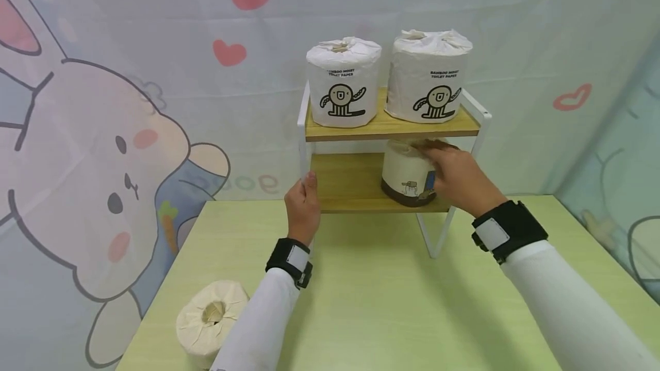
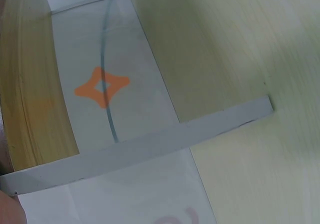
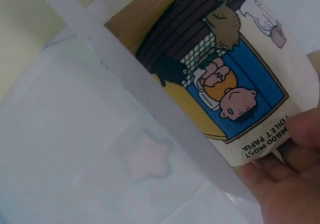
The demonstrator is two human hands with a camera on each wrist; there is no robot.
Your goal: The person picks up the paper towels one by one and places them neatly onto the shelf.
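Note:
A two-tier shelf (image 1: 350,202) with wooden boards and a white frame stands on the table. My left hand (image 1: 303,205) grips its left side at the lower board; the left wrist view shows the white frame bar (image 2: 135,146) close up. On the right part of the lower board sits a toilet paper roll (image 1: 407,173) in a cream wrapper with a cartoon print. My right hand (image 1: 461,179) pinches that roll at its top right edge. In the right wrist view the roll's printed side (image 3: 220,74) lies behind the shelf's white bar, with fingers (image 3: 277,171) at its top.
Two white-wrapped toilet paper rolls, one left (image 1: 344,82) and one right (image 1: 429,76), stand on the upper board. Another cream roll (image 1: 211,319) stands upright on the pale table (image 1: 371,302) at the front left, partly behind the left sleeve. A printed cloth backdrop (image 1: 154,33) hangs behind the shelf.

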